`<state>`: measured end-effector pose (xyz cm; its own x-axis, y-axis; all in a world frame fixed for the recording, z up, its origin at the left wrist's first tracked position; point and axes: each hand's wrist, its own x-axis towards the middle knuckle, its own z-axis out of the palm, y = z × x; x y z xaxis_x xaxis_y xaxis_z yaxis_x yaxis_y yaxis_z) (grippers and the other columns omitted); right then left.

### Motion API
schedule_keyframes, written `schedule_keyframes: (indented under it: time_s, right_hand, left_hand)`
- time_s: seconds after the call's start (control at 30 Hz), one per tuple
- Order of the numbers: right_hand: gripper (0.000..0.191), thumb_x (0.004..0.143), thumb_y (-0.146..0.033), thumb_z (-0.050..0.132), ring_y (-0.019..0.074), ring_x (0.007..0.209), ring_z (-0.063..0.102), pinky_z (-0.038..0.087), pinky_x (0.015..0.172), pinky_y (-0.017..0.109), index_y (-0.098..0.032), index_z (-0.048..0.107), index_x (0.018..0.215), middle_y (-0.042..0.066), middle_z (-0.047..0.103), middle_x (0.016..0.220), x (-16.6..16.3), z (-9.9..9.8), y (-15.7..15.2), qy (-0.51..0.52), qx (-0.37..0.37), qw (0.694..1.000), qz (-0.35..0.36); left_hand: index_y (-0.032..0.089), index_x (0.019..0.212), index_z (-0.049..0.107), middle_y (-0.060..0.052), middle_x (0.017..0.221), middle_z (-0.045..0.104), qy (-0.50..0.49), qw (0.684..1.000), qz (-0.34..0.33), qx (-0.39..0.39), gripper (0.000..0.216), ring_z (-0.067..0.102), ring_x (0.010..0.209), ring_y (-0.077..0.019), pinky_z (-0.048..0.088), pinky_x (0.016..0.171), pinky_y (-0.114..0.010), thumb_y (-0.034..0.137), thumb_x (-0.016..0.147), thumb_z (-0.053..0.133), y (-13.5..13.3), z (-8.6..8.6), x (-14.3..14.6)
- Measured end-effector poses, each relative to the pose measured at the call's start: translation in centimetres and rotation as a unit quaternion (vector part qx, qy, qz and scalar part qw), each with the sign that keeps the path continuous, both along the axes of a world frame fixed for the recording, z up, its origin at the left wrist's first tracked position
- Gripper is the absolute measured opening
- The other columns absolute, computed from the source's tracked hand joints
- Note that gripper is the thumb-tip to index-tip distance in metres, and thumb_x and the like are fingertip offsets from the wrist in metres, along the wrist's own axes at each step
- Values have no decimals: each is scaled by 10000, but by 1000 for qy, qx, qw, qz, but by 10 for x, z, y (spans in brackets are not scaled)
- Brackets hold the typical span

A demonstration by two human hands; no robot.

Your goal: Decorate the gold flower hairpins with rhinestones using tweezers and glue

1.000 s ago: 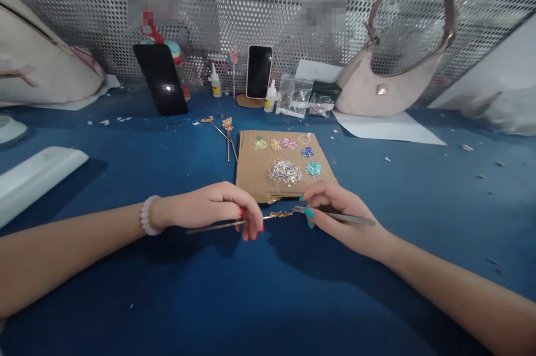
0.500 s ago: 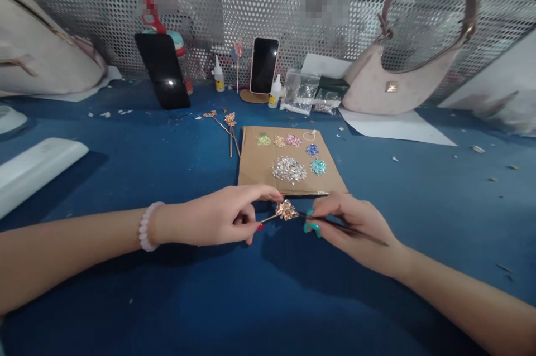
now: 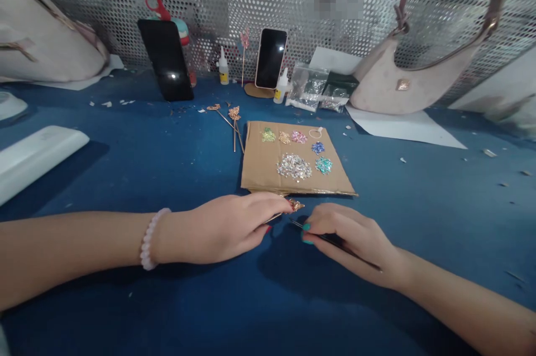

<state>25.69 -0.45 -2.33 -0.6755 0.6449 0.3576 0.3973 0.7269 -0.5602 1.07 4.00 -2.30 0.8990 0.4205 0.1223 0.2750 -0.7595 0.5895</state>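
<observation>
My left hand (image 3: 228, 227) is closed around the thin stem of a gold flower hairpin (image 3: 297, 205), its index finger lying against the flower head. Fingers cover much of that flower. In my right hand (image 3: 355, 239) I pinch dark tweezers (image 3: 341, 244), whose tips point left, just below the flower and apart from it. Beyond both hands lies a cardboard sheet (image 3: 259, 172) with a heap of clear rhinestones (image 3: 294, 166), teal ones (image 3: 324, 165), blue ones (image 3: 317, 148) and small pink, amber and green piles. A white ring (image 3: 315, 133) rests in its far corner.
More gold hairpins (image 3: 234, 114) lie left of the cardboard. Behind stand two phones, a black one (image 3: 166, 60) and a smaller one (image 3: 271, 59), glue bottles (image 3: 281, 87) and plastic bags (image 3: 307, 87). A handbag (image 3: 419, 85) sits back right, a white device (image 3: 42, 160) left.
The flower has turned and tilted in my left hand, with the index finger now over it. My right hand has drawn the tweezer tips down, away from the flower. The view has shifted slightly.
</observation>
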Motion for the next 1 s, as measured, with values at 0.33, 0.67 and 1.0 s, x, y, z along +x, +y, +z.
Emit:
schedule_keyframes:
  time_s: [0.33, 0.67, 1.0]
  right_hand:
    - [77, 870, -138, 523, 118, 670, 629, 489, 584, 216, -213, 537, 881, 17, 654, 775, -1, 1, -2, 18, -30, 998, -58]
    - [168, 851, -76, 526, 118, 715, 632, 505, 626, 226, -222, 526, 934, 4, 646, 785, -3, 3, -5, 59, 5, 997, -44]
    - [139, 860, -94, 520, 122, 688, 627, 510, 604, 233, -221, 516, 916, 13, 643, 760, -6, 4, -3, 53, 0, 998, -38]
  left_hand:
    - [214, 1278, 502, 39, 551, 583, 13, 978, 85, -191, 406, 530, 439, -96, 407, 468, -188, 235, 873, 510, 1, 6, 5]
    - [256, 1260, 521, -97, 1190, 621, -39, 892, 125, -434, 426, 493, 389, 5, 448, 459, -158, 215, 839, 575, 0, 6, 8]
    - [257, 1241, 542, -86, 1167, 637, -49, 902, 110, -415, 404, 518, 397, -4, 440, 441, -146, 205, 842, 568, -1, 4, 7]
